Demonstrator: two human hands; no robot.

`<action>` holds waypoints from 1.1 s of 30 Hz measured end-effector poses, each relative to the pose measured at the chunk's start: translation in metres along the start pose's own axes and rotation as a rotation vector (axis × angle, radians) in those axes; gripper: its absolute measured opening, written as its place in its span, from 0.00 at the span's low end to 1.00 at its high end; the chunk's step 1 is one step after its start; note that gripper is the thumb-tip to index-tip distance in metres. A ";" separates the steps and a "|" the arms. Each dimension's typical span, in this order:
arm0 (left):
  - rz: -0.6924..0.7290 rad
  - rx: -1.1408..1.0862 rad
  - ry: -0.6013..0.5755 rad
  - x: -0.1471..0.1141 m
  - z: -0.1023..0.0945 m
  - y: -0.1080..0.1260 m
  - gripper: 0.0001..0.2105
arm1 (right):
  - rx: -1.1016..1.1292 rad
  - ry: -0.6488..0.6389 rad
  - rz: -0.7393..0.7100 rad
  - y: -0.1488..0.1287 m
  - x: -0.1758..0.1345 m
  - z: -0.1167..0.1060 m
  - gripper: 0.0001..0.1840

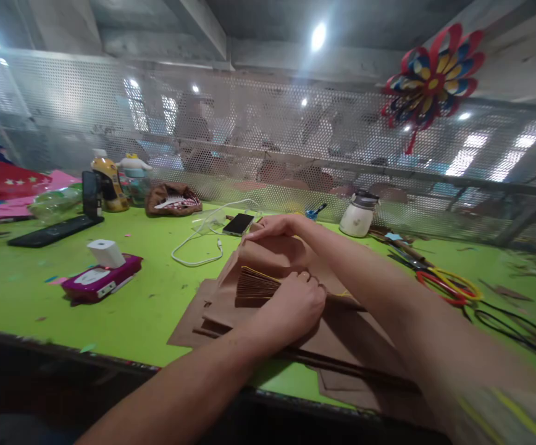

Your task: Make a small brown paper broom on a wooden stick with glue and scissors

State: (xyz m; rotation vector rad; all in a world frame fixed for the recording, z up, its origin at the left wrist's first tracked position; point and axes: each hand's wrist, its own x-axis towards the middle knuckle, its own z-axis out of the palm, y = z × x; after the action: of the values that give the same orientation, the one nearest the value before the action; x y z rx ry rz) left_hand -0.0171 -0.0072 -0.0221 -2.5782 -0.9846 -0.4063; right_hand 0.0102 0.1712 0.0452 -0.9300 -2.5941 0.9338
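My left hand [301, 303] is closed over a pleated stack of brown paper [255, 288] with a thin yellow edge, its fingers curled at the stack's right end. My right hand [275, 227] reaches across to the far side and grips the upper edge of a brown paper sheet [275, 253], which bulges up behind the pleats. Its fingertips are partly hidden by the paper. More brown paper sheets [187, 321] lie flat beneath, spreading left and right along the near table edge.
On the green table [157, 296] are a phone [239, 224] with a white cable [194, 263], a purple box with a white charger [104, 272], a brown pouch [173, 200], a white jar [359, 215] and scissors [448, 285]. A perforated metal screen [259, 123] stands behind.
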 end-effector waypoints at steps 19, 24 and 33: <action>-0.071 -0.040 -0.097 0.004 0.016 -0.020 0.09 | -0.442 0.366 -0.047 0.027 -0.037 0.016 0.13; -0.084 -0.070 -0.103 0.005 0.017 -0.026 0.09 | -0.388 0.467 -0.041 0.030 -0.124 -0.008 0.12; -0.030 -0.031 -0.135 0.011 0.021 -0.038 0.10 | -0.353 0.766 -0.010 0.057 -0.237 0.003 0.09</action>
State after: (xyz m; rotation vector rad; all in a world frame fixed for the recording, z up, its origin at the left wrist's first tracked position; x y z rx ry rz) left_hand -0.0323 0.0346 -0.0280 -2.6510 -1.0717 -0.2593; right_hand 0.2193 0.0525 0.0059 -1.0809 -2.0946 0.0522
